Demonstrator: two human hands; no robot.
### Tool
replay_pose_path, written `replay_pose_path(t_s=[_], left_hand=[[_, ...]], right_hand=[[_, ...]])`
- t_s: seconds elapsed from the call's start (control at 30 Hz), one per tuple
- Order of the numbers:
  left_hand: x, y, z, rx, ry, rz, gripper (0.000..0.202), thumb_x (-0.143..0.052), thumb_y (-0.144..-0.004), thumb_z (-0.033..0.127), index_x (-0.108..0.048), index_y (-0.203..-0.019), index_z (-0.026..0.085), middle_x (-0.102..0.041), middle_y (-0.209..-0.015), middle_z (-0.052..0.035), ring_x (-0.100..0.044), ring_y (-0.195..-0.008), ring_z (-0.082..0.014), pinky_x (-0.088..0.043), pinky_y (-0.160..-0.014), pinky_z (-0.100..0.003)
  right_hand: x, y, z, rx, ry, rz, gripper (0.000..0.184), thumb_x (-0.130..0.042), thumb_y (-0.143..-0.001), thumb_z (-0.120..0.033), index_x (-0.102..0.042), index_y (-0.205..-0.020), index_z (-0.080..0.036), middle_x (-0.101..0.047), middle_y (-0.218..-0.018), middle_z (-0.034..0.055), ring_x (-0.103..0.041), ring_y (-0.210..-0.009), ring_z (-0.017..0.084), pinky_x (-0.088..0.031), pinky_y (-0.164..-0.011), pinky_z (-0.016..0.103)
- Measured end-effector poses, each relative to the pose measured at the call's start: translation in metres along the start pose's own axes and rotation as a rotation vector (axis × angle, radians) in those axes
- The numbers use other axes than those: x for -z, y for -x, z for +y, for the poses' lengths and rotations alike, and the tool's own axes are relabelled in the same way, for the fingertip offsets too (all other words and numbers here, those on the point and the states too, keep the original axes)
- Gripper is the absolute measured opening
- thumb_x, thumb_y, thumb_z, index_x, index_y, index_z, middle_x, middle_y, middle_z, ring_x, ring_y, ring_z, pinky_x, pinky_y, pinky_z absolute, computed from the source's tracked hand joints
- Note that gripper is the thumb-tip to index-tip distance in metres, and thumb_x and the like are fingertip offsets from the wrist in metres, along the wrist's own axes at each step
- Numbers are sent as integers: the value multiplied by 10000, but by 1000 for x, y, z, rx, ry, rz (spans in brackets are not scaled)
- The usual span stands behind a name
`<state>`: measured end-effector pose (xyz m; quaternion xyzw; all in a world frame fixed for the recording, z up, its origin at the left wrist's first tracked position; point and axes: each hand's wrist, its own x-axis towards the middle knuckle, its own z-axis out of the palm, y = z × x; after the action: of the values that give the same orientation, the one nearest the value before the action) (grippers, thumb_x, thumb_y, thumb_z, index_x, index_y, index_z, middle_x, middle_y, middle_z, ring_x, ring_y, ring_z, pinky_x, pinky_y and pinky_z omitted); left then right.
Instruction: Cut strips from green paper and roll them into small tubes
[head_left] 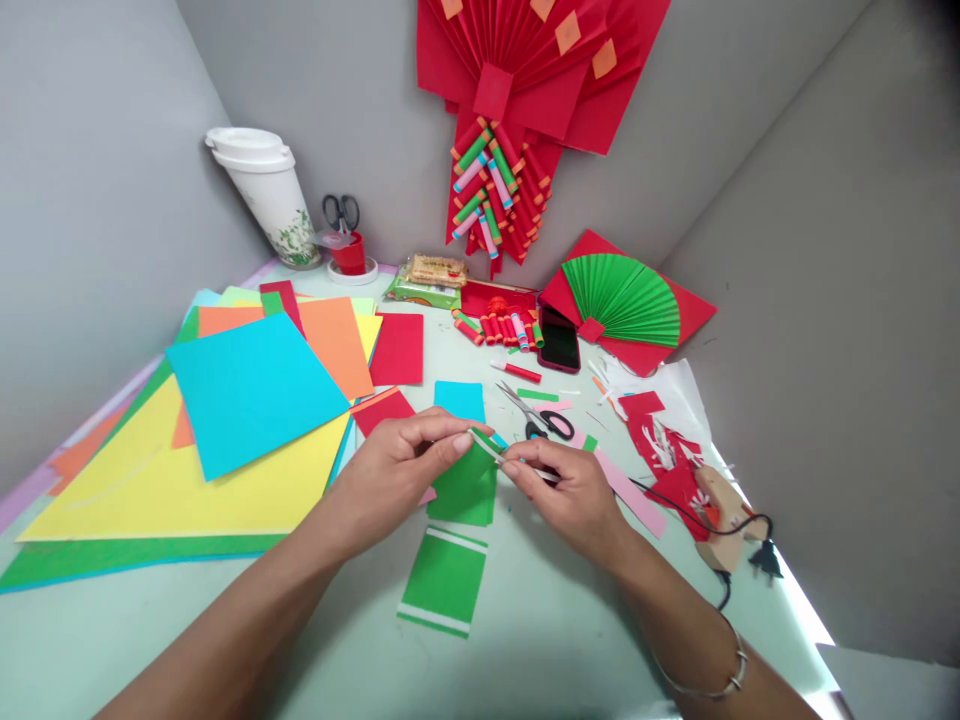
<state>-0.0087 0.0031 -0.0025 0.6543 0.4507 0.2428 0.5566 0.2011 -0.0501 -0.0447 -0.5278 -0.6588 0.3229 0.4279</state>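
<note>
My left hand (397, 470) and my right hand (570, 495) meet over the middle of the table. Together they pinch a small green paper piece (469, 485) by its top edge, where a thin white strip (486, 446) runs between my fingertips. A second green piece with white strips (444, 580) lies flat just below my hands. A small cyan paper rectangle (459, 400) sits right behind my fingers.
Stacked coloured sheets (225, 430) fill the left. Black-handled scissors (540, 415), a phone (559, 340), paper rolls (499, 328), a green paper fan (622, 300) and a glue gun (720, 510) with cord lie right. A cup (262, 195) stands in the back corner.
</note>
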Motion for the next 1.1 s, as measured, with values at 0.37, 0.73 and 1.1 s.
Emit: replay_pose_path(t_s=[0.37,0.73,1.1], left_hand=[[-1,-1,0,-33,16,4,338,-595,-889,509,-761,-1114,319,-686,-1051,-43,-639,-1005,-252,-552,-659,-266],[-4,0,1,-104,-24,112,312,-609,-880,490,-794,-1029,289,-659,-914,-37,-617,-874,-210,-530,-619,-237],[-8,2,6,-135,-92,203,322,-583,-891,454,-785,-1012,234,-683,-957,-55,-628,-880,-223,-526,-613,-256]], right_hand=[[-2,1,1,-14,2,2,123,-611,-904,-263,-725,-868,-232,-727,-788,1,-652,-715,151,-485,-640,252],[-2,2,-6,-56,-12,-25,188,-548,-943,-296,-707,-884,-217,-662,-731,-6,-558,-645,132,-428,-610,252],[-10,6,-8,-246,-80,7,149,-606,-889,-338,-680,-928,-214,-474,-544,-66,-474,-503,117,-378,-502,240]])
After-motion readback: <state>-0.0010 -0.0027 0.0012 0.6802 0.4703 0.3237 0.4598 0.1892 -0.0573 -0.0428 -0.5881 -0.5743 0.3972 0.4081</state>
